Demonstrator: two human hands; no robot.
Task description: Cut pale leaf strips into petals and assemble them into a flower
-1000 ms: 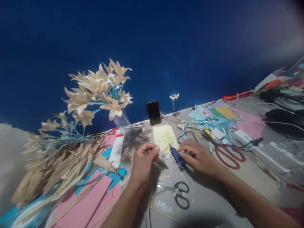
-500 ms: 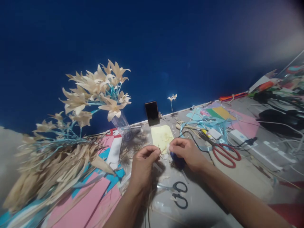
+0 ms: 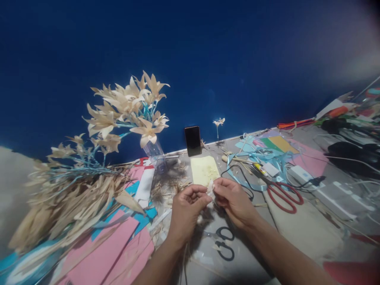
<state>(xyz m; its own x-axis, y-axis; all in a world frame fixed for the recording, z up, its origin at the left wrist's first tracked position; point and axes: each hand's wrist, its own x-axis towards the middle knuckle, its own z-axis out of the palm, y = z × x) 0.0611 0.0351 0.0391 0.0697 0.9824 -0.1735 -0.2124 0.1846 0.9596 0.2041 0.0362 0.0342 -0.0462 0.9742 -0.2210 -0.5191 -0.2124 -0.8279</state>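
Note:
My left hand and my right hand are close together at the middle. Between their fingertips is a small whitish piece, pinched by my right hand. The left thumb and finger are pressed together beside it; whatever they grip is too small to name. Just beyond lies a yellow sheet with small pale bits on it. Scissors with dark handles lie below my hands. At the left, pale flowers with blue stems stand in a clear container.
A dark phone leans against the blue wall. Left are dried husks and pink sheets. Right are red-handled scissors, light blue ribbon, cables and a white power strip. A small flower stands near the wall.
My hands have come closer together, with the whitish piece now between them. The dark blue item beneath my right hand no longer shows. The whole view has shifted slightly.

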